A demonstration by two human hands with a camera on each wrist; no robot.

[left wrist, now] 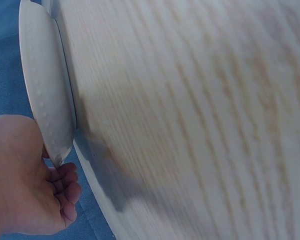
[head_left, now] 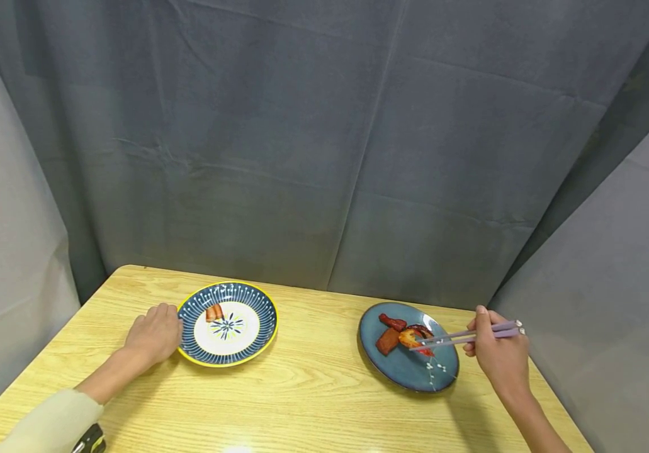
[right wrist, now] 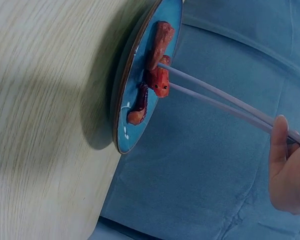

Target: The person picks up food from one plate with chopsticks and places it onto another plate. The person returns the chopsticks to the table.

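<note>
On the left, my left hand [head_left: 157, 333] grips the rim of a round plate [head_left: 268, 318] with a blue pattern and yellow edge. The left wrist view shows its fingers [left wrist: 66, 192] curled at the rim. A small reddish-brown striped meat piece [head_left: 214, 313] lies on that plate. My right hand [head_left: 502, 355] holds lilac chopsticks [head_left: 460, 338], pointed down left. Their tips are at an orange-red food piece [head_left: 409, 338] with black eye-like dots, on a blue plate [head_left: 403, 371]; I cannot tell whether they pinch it. Beside it lie a brown square piece [head_left: 388, 341] and a dark red piece [head_left: 392, 322].
Both plates stand on a light wood-grain table [head_left: 301, 377], well apart. A grey curtain [head_left: 301, 157] hangs behind the table's far edge. Paler cloth hangs at the left [head_left: 12, 220] and right [head_left: 613, 283]. Near the left sleeve is a dark strapped device [head_left: 90, 438].
</note>
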